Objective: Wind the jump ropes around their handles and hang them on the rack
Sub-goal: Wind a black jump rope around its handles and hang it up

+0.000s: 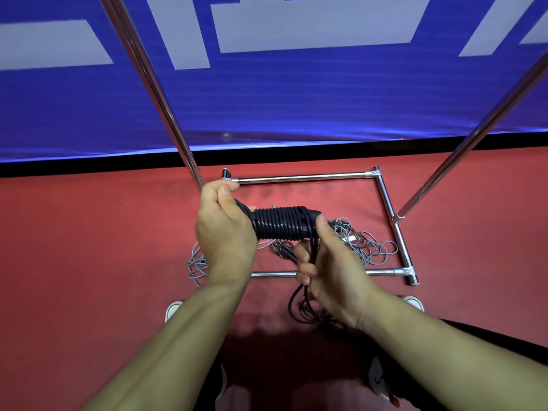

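Now my left hand (225,229) grips one end of the black handles (281,223), fingers curled tight around it, above the red floor (89,247). Black rope (299,307) is wound in close turns around the handles. My right hand (329,268) holds the other end with the thumb, and its fingers close on the loose rope, which hangs down in loops. A grey jump rope (367,247) lies tangled on the floor inside the base of the metal rack (299,177).
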Action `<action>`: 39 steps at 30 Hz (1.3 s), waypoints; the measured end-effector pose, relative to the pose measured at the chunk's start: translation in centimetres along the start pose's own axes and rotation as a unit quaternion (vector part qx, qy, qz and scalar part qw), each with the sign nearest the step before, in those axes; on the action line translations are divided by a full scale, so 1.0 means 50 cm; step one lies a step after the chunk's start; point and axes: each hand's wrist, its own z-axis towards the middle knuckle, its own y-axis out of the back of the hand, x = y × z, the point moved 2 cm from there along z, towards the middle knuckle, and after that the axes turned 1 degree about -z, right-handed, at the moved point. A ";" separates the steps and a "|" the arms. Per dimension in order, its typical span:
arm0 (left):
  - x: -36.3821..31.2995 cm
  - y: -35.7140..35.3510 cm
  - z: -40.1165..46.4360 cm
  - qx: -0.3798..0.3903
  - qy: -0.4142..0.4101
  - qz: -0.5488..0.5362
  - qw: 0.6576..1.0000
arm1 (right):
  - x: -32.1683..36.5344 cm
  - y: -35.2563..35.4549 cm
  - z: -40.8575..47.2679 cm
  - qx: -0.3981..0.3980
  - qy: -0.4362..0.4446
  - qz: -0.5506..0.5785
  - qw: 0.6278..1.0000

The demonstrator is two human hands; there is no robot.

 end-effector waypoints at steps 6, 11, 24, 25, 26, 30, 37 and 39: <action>0.002 -0.001 -0.006 0.029 -0.015 0.001 0.999 | -0.008 -0.009 -0.006 -0.004 0.012 -0.004 1.000; 0.019 -0.004 -0.019 0.029 -0.002 0.008 1.000 | -0.008 -0.005 0.002 -0.016 0.011 -0.065 0.998; 0.014 0.008 0.015 -0.005 0.103 -0.069 0.992 | -0.040 0.025 -0.017 -0.062 0.252 -0.498 0.827; 0.012 0.010 0.019 -0.004 0.103 -0.078 0.992 | -0.043 0.028 -0.019 -0.052 0.252 -0.516 0.817; 0.008 0.012 0.019 0.002 0.096 -0.084 0.992 | -0.046 0.029 -0.018 -0.043 0.246 -0.537 0.806; 0.010 0.016 0.015 0.066 0.069 -0.089 0.991 | -0.032 0.046 0.003 -0.042 0.218 -0.606 0.764; 0.009 0.014 0.007 0.208 0.000 -0.024 0.978 | 0.055 0.083 0.030 -0.071 0.173 -0.612 0.768; 0.014 0.014 0.007 0.219 -0.023 -0.004 0.975 | 0.063 0.091 0.039 -0.089 0.186 -0.603 0.771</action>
